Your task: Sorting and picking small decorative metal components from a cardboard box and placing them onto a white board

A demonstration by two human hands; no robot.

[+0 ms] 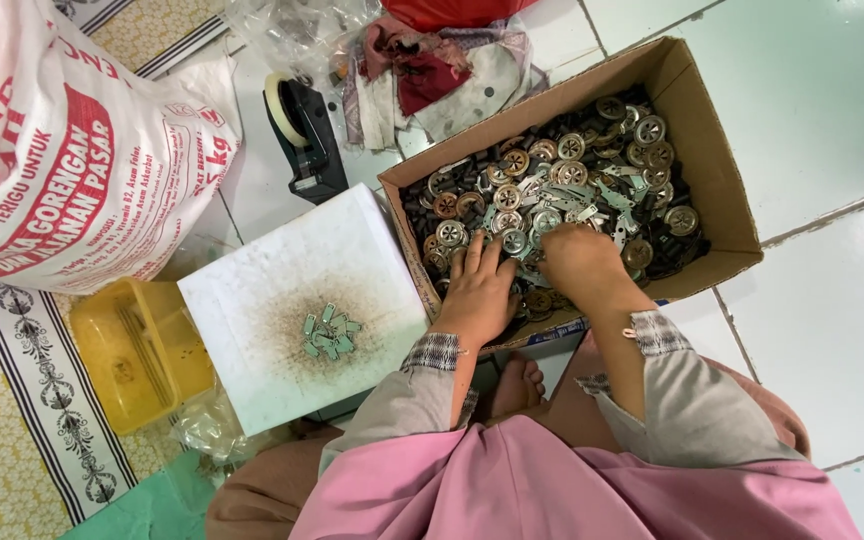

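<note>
Both hands are down in an open cardboard box [704, 150] that sits on the white tiled floor [822, 90], its long axis running from the lower left to the upper right of the view. The box is filled with round metal discs [507, 195], dark small parts and flat pale metal strips. The left hand [479, 290] lies palm down at the box's near edge, fingers spread apart and flat on the parts, clamped on nothing. The right hand [580, 262] is just beside it, curled with its fingers buried in the pile; whether its grip is closed on anything cannot be told.

Left of the box, touching its corner, lies a white square board [252, 290] with a rusty stain, and on the stain rests a small heap of greenish metal tabs [328, 332]. A yellow plastic tub [137, 350] sits at the board's left edge. A black tape dispenser [304, 135] stands beyond the board, beside a large printed sack [62, 150].
</note>
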